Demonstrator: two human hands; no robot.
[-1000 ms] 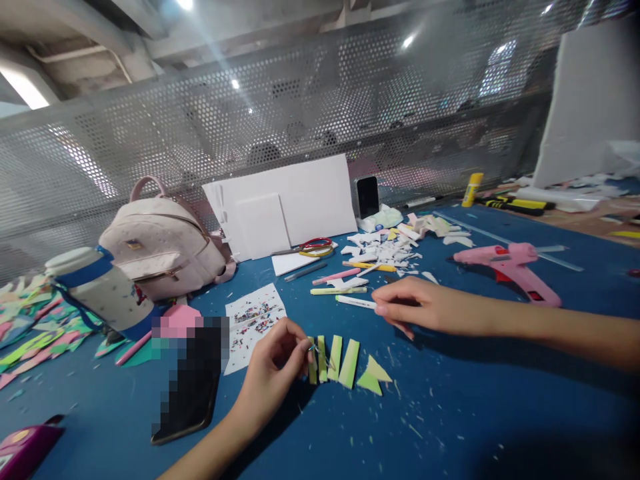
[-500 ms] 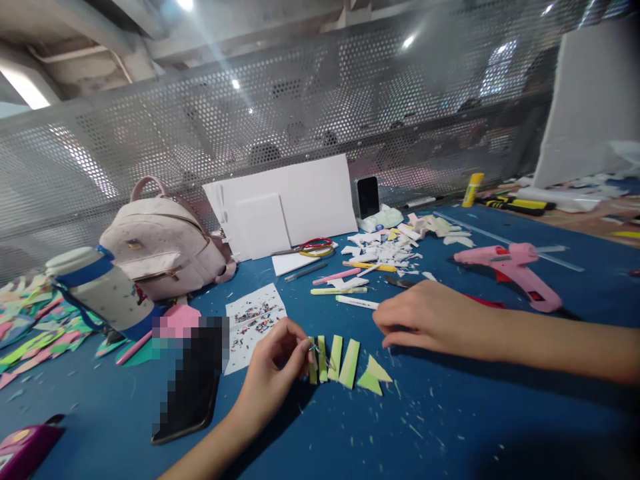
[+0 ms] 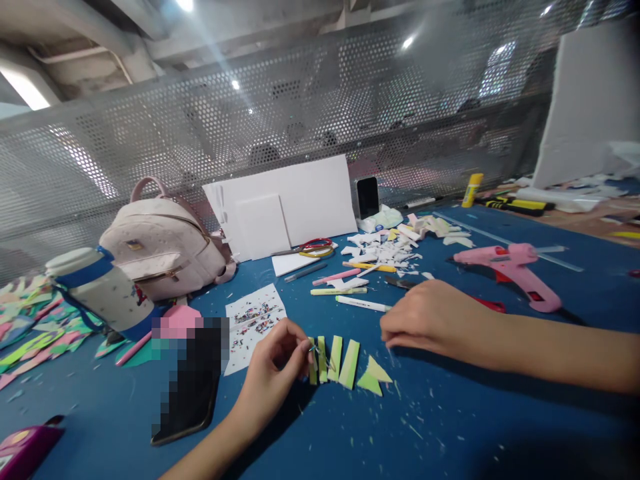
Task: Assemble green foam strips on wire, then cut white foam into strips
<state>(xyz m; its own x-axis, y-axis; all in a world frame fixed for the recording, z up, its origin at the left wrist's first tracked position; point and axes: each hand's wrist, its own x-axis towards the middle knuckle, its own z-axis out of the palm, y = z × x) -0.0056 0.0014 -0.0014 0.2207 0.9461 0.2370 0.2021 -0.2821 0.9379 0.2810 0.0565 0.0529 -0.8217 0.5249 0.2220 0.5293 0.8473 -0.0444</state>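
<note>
My left hand (image 3: 280, 360) pinches a small, thin, wire-like piece (image 3: 316, 348) between thumb and fingertips; its kind is too small to tell. That piece hangs over several light-green strips (image 3: 335, 358) lying side by side on the blue table. Just right of the strips are two pointed green scraps (image 3: 371, 383). My right hand (image 3: 417, 320) is closed, its fingers curled together at the table surface, and whether anything is in them is hidden. Its fingertips are nearest a white marker (image 3: 361, 303) with a green end.
A pink glue gun (image 3: 515, 263) lies right of a heap of white scraps (image 3: 383, 250). Scissors (image 3: 317, 247) rest before a white board (image 3: 320, 200). At left are a phone (image 3: 193, 393), a speckled paper (image 3: 253, 323), a bottle (image 3: 100, 290) and a backpack (image 3: 165, 247).
My right hand has shifted slightly to the right, uncovering more of the white marker. My left hand and the green strips stay where they were.
</note>
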